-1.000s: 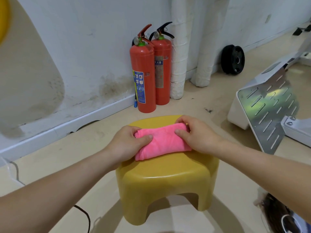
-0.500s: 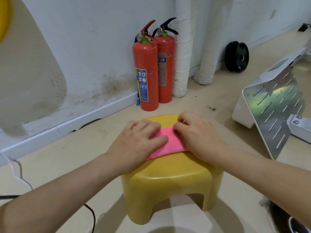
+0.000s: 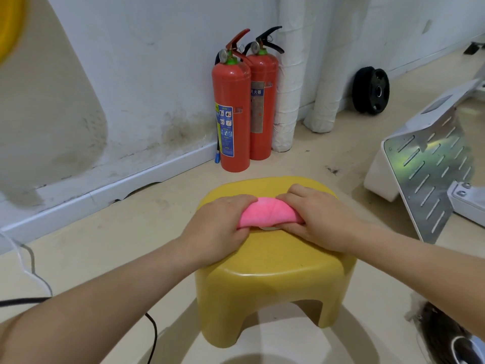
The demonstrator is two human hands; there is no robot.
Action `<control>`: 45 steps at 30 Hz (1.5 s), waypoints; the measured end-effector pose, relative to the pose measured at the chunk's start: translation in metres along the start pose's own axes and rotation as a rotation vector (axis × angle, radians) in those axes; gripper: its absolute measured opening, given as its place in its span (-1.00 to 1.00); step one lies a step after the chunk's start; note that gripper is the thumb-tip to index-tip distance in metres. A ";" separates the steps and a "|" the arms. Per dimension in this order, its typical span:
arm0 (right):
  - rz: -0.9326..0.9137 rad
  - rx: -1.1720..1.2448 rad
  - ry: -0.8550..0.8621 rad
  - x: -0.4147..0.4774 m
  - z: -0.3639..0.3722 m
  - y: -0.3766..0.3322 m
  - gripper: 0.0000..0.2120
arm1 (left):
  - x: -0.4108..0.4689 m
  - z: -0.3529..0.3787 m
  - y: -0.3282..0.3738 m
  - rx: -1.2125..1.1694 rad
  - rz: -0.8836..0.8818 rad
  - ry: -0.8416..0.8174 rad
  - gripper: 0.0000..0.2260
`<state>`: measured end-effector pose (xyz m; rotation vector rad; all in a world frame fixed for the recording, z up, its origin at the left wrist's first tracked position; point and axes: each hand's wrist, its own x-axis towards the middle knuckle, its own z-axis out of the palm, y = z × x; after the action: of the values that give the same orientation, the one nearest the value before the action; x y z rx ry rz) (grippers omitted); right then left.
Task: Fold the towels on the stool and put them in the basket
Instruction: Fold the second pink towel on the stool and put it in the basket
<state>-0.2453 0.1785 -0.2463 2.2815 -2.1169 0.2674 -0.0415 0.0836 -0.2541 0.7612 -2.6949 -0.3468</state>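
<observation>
Both left hand (image 3: pixel 217 227) and right hand (image 3: pixel 319 219) grip ends of the towel (image 3: pixel 265 213), long axis left-right, perhaps lifted.

Looks like a bare utility or workshop room: stained white wall (image 3: pixel 157 74), two red fire extinguishers (image 3: pixel 232 114) standing against it, wrapped pipes (image 3: pixel 288 74), a black weight plate (image 3: pixel 371 90), a slotted metal machine panel (image 3: pixel 430 174), a loose cable (image 3: pixel 152 334) across the beige floor (image 3: pixel 105 245).
</observation>
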 end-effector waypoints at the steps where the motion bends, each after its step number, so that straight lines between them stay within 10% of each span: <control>1: 0.002 -0.007 0.005 0.001 -0.001 -0.002 -0.43 | 0.001 -0.001 0.002 -0.077 -0.040 0.021 -0.55; 5: 0.064 0.106 -0.019 0.011 -0.011 -0.002 -0.68 | 0.011 -0.014 -0.003 -0.440 -0.268 -0.030 -0.73; 13: 0.537 1.188 -0.156 0.021 -0.037 0.000 -0.62 | 0.015 -0.031 -0.014 -1.293 -0.674 -0.021 -0.79; 16: 0.569 1.203 -0.135 0.025 -0.040 -0.009 -0.75 | 0.016 -0.028 -0.012 -1.112 -0.695 0.008 -0.81; 20: 0.609 1.058 -0.029 0.036 -0.051 -0.011 -0.81 | 0.022 -0.028 -0.018 -0.302 -0.308 0.288 -0.73; 25: 0.623 1.083 0.036 0.054 -0.065 -0.021 -0.90 | 0.027 -0.037 0.023 -0.107 0.099 0.167 -0.28; 29: 0.651 1.148 -0.082 0.038 -0.098 -0.030 -0.76 | 0.041 -0.024 0.055 -0.187 0.044 0.408 -0.47; 31: 0.933 1.129 0.055 -0.038 -0.121 -0.011 -0.69 | 0.064 0.015 0.111 -0.683 0.106 0.148 -0.60; 38: 0.783 0.852 -0.191 -0.029 -0.137 0.009 -0.68 | 0.085 -0.001 0.112 -1.539 -0.159 -0.223 -0.66; 45: 0.902 1.159 0.144 -0.099 -0.115 0.054 -0.79 | 0.075 0.019 0.156 -1.389 -0.161 -0.396 -0.48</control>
<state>-0.3180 0.2869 -0.1524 1.0938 -3.1726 1.9861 -0.1809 0.1747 -0.2050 0.4275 -1.8734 -2.2042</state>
